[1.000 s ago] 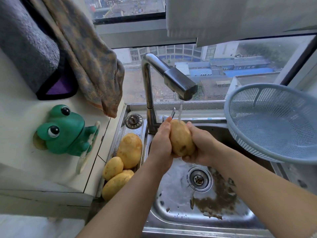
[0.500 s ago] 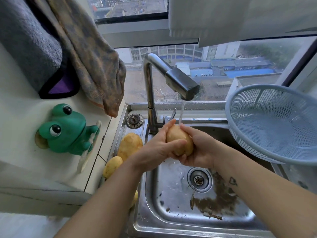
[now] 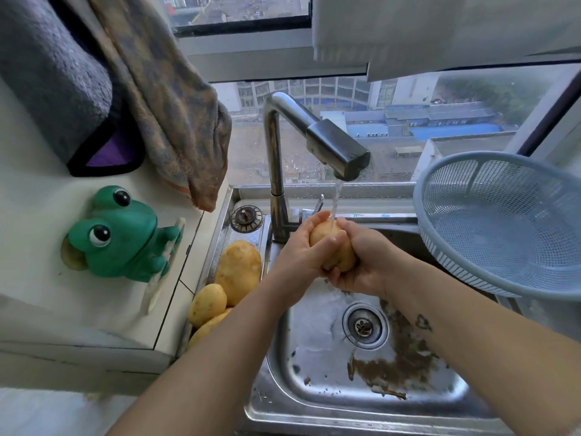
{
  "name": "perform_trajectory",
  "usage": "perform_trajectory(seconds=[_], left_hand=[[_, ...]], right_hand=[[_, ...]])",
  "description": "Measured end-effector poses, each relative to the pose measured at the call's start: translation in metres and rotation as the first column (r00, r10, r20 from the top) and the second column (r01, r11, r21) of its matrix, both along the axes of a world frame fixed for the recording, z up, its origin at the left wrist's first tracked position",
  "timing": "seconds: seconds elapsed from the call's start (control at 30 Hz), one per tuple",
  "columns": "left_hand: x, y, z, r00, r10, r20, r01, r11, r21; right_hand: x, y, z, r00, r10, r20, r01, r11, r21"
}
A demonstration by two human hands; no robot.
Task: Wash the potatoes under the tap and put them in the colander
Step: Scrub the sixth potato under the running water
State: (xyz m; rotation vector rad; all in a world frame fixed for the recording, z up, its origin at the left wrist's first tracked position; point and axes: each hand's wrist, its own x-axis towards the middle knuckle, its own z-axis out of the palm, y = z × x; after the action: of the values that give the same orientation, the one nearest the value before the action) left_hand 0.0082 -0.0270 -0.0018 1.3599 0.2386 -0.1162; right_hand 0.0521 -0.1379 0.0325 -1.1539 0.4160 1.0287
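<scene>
Together, left hand [image 3: 300,258] and right hand [image 3: 367,262] clamp their grip round the potato [image 3: 341,254] under tap [image 3: 336,149].

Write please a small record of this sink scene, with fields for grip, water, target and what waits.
grip: left hand and right hand both hold one potato
water: runs from the tap onto that potato
target: pale blue colander at the right edge of the sink, no potato inside
waiting: three other potatoes left of the sink bowl
dirt: brown dirt near the drain
</scene>
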Motion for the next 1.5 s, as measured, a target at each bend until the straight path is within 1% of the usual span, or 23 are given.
perform_trajectory(seconds=[0.1, 0.17, 0.2, 0.23, 0.27, 0.33, 0.37, 0.4, 0.47, 0.57, 0.63, 0.7, 0.77, 0.8, 0.87, 0.97, 1.03, 1.13, 1.2, 1.3, 1.4, 1.47, 1.5], left_hand=[[0.002, -0.004, 0.001, 0.993, 0.118, -0.017, -0.115, 0.987, 0.116], [0.002, -0.003, 0.005, 0.992, 0.111, -0.053, -0.101, 0.98, 0.169], [0.002, 0.0, 0.005, 0.994, 0.07, -0.082, -0.057, 0.987, 0.15], [0.001, 0.005, 0.005, 0.994, 0.018, -0.112, -0.008, 0.996, 0.086], [-0.001, 0.011, 0.005, 0.989, -0.029, -0.145, 0.027, 1.0, -0.014], [-0.007, 0.023, 0.008, 0.98, -0.088, -0.18, 0.046, 0.973, -0.227], [-0.011, 0.027, 0.011, 0.979, -0.11, -0.173, 0.054, 0.952, -0.3], [-0.014, 0.03, 0.012, 0.979, -0.133, -0.152, 0.075, 0.938, -0.338], [-0.016, 0.032, 0.014, 0.982, -0.157, -0.102, 0.114, 0.933, -0.342], [-0.016, 0.024, 0.014, 0.987, -0.142, -0.071, 0.119, 0.958, -0.262], [-0.014, 0.017, 0.014, 0.991, -0.118, -0.061, 0.105, 0.977, -0.187], [-0.011, 0.01, 0.011, 0.993, -0.11, -0.037, 0.109, 0.994, -0.015], [-0.011, 0.003, 0.01, 0.993, -0.114, -0.006, 0.113, 0.973, 0.201], [-0.012, 0.0, 0.011, 0.994, -0.109, 0.001, 0.105, 0.961, 0.254], [-0.013, -0.003, 0.015, 0.995, -0.098, 0.023, 0.087, 0.952, 0.295], [-0.014, 0.0, 0.02, 0.993, -0.112, 0.031, 0.096, 0.943, 0.32], [-0.016, 0.006, 0.024, 0.991, -0.137, 0.004, 0.13, 0.951, 0.281], [-0.02, 0.021, 0.028, 0.977, -0.205, -0.063, 0.21, 0.975, 0.079], [-0.022, 0.029, 0.029, 0.97, -0.226, -0.088, 0.223, 0.974, -0.042], [-0.025, 0.04, 0.03, 0.967, -0.245, -0.065, 0.232, 0.959, -0.161], [-0.025, 0.045, 0.027, 0.975, -0.22, -0.037, 0.204, 0.946, -0.254], [-0.023, 0.039, 0.022, 0.987, -0.161, -0.022, 0.146, 0.935, -0.323], [-0.021, 0.032, 0.019, 0.993, -0.116, -0.006, 0.106, 0.924, -0.367]], right_hand=[[-0.002, 0.006, -0.001, 0.999, -0.012, 0.04, 0.012, 1.0, 0.009], [-0.003, 0.009, -0.002, 0.999, -0.037, 0.015, 0.037, 0.999, 0.022], [-0.002, 0.01, -0.004, 0.999, -0.042, -0.015, 0.043, 0.999, 0.033], [-0.001, 0.01, -0.005, 0.998, -0.039, -0.045, 0.041, 0.998, 0.044], [-0.001, 0.01, -0.007, 0.997, -0.026, -0.07, 0.03, 0.998, 0.054], [-0.001, 0.01, -0.008, 0.993, 0.009, -0.12, 0.003, 0.996, 0.092], [-0.002, 0.011, -0.008, 0.989, 0.023, -0.148, -0.005, 0.993, 0.12], [-0.003, 0.012, -0.007, 0.985, 0.031, -0.172, -0.006, 0.989, 0.147], [-0.003, 0.011, -0.007, 0.98, 0.026, -0.198, 0.01, 0.984, 0.177], [-0.003, 0.007, -0.007, 0.979, -0.016, -0.201, 0.052, 0.984, 0.172], [-0.004, 0.005, -0.007, 0.975, -0.078, -0.208, 0.115, 0.978, 0.171], [-0.004, 0.005, -0.007, 0.964, -0.162, -0.211, 0.197, 0.968, 0.155], [-0.004, 0.006, -0.01, 0.949, -0.24, -0.204, 0.268, 0.955, 0.126], [-0.004, 0.007, -0.012, 0.944, -0.262, -0.201, 0.29, 0.949, 0.121], [-0.005, 0.007, -0.014, 0.943, -0.268, -0.198, 0.298, 0.943, 0.146], [-0.007, 0.005, -0.011, 0.948, -0.215, -0.236, 0.27, 0.935, 0.229], [-0.01, 0.003, -0.009, 0.955, -0.151, -0.256, 0.223, 0.933, 0.282], [-0.011, 0.0, -0.009, 0.964, -0.088, -0.252, 0.173, 0.925, 0.337], [-0.01, -0.001, -0.009, 0.973, -0.054, -0.223, 0.13, 0.931, 0.341], [-0.011, 0.002, -0.004, 0.981, -0.036, -0.193, 0.099, 0.94, 0.326], [-0.01, 0.004, -0.001, 0.984, -0.05, -0.173, 0.104, 0.94, 0.324], [-0.009, 0.004, -0.003, 0.982, -0.092, -0.163, 0.144, 0.928, 0.344], [-0.009, 0.004, -0.006, 0.982, -0.134, -0.133, 0.172, 0.925, 0.339]])
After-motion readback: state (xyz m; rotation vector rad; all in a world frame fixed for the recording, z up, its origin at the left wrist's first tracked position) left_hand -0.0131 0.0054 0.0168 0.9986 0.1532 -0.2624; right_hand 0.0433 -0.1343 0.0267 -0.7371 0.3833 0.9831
